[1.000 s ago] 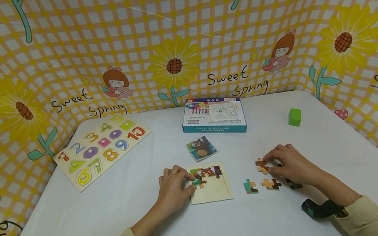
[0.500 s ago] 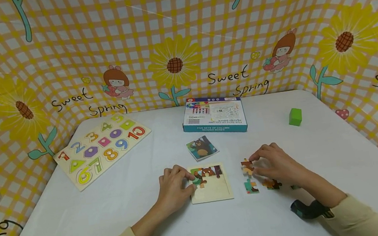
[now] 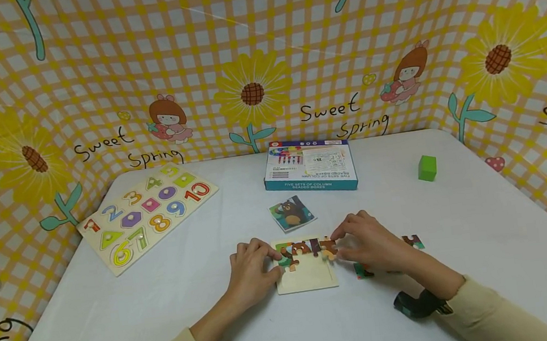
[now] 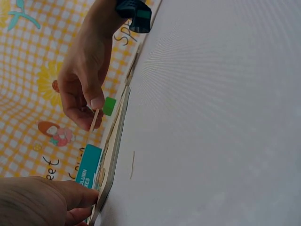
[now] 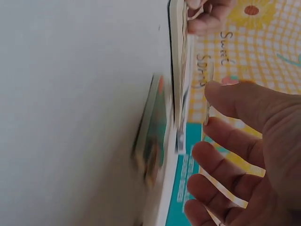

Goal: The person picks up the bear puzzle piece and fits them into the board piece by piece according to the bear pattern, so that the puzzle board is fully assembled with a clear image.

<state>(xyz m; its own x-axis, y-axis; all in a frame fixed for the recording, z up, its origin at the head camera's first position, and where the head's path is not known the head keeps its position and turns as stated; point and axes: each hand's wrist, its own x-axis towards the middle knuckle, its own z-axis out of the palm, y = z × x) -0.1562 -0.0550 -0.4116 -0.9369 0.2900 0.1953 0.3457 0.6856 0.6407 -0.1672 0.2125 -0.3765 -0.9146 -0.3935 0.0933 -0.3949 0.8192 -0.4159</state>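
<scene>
The wooden tray puzzle has bear pieces along its upper row and left side; its lower right is bare wood. My left hand grips the tray's left edge between thumb and fingers. Between the thumb and index finger of my right hand is a brown puzzle piece, overlapping the tray's upper right in the head view. Edge-on in the left wrist view, that piece shows raised above the tray. Loose pieces lie under and beyond the right hand, a green one and a darker one partly showing.
Behind the tray lies a bear picture card, with a teal-edged box farther back. A number-and-shape peg board lies at the left. One green block stands at the back right. A patterned cloth rises around the table.
My right hand has carried the brown piece leftward from among the loose pieces to the tray's upper right. The left hand has stayed at the tray's left edge.
</scene>
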